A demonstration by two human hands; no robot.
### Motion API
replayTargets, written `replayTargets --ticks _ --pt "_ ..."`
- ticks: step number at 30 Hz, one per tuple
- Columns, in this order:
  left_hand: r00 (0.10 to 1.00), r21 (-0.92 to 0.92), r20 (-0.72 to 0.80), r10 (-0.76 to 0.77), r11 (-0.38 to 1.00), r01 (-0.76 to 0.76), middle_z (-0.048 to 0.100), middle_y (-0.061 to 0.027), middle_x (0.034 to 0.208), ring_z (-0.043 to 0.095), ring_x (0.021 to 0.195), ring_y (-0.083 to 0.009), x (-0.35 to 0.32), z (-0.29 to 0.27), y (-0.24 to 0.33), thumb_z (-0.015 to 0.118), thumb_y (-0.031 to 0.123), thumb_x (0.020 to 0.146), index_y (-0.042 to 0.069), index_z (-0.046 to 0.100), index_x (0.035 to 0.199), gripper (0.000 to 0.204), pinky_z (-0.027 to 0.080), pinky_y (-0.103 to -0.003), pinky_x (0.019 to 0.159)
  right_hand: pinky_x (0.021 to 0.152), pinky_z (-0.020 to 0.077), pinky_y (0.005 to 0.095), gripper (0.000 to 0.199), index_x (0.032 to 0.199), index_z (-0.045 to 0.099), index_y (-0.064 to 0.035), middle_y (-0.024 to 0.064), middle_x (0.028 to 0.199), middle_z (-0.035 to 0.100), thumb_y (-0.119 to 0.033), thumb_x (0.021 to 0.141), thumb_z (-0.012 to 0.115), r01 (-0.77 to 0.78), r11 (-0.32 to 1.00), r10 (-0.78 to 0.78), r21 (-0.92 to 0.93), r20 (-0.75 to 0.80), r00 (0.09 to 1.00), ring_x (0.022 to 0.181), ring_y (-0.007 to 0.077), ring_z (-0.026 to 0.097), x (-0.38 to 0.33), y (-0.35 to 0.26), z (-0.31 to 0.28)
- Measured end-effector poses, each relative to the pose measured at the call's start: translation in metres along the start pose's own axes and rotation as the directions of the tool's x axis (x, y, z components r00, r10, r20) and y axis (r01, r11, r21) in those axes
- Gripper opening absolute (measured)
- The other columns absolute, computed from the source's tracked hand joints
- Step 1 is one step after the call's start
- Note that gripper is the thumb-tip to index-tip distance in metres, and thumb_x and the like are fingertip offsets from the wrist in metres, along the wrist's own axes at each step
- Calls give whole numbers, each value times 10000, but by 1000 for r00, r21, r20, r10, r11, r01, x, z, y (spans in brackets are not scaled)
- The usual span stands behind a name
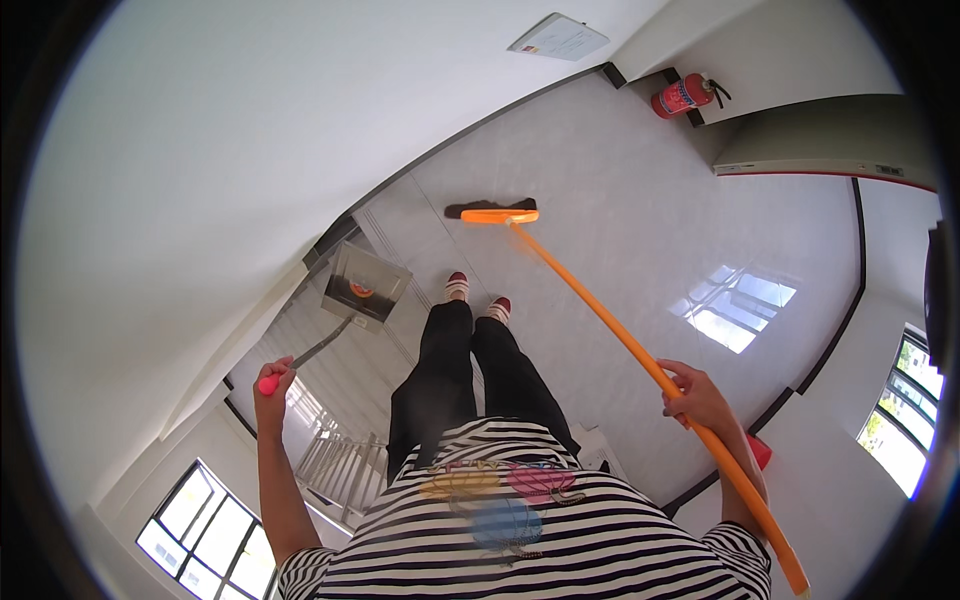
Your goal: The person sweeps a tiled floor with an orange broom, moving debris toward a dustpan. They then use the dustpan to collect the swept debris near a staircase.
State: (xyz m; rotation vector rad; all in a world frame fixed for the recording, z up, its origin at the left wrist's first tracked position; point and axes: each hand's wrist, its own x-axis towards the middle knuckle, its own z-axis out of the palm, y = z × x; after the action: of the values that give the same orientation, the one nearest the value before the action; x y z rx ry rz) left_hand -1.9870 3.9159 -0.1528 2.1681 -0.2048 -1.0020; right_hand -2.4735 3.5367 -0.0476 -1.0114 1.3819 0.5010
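My left hand [272, 378] is closed round the pink-tipped handle of a long-handled dustpan [385, 310]. Its grey, box-like pan hangs by the wall, left of my feet, with a small orange-red mark or item inside that I cannot make out. My right hand [697, 393] grips the orange pole of a broom [590, 300]. The pole slants from lower right up to the orange broom head [498, 216], whose dark bristles rest on the floor ahead of my shoes. A gap of floor separates the broom head from the dustpan.
Pale glossy tiles cover the floor [570, 150]. A red fire extinguisher [683, 96] stands at the far right wall, near a grey open door or panel [820, 140]. Steps and a metal railing [345, 460] lie at lower left. A red object [760, 452] sits behind my right forearm.
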Motion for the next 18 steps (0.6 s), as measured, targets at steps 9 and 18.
replayTargets --ticks 9,18 --pt "999 -13 -38 -21 1000 20 571 -148 1084 514 1006 -192 11 -2 -2 589 79 764 36 535 770 69 357 -299 902 326 371 214 659 1242 395 19 49 601 496 84 604 544 258 965 -229 38 -348 909 387 92 446 117 -22 -105" --pt "1000 66 -5 -10 998 10 596 -140 1008 532 962 -198 22 -24 -10 594 78 759 30 539 757 74 388 -305 856 327 381 249 694 1258 379 1 69 593 471 75 584 527 295 941 -335 -168 -333 881 390 114 439 218 -37 -23"
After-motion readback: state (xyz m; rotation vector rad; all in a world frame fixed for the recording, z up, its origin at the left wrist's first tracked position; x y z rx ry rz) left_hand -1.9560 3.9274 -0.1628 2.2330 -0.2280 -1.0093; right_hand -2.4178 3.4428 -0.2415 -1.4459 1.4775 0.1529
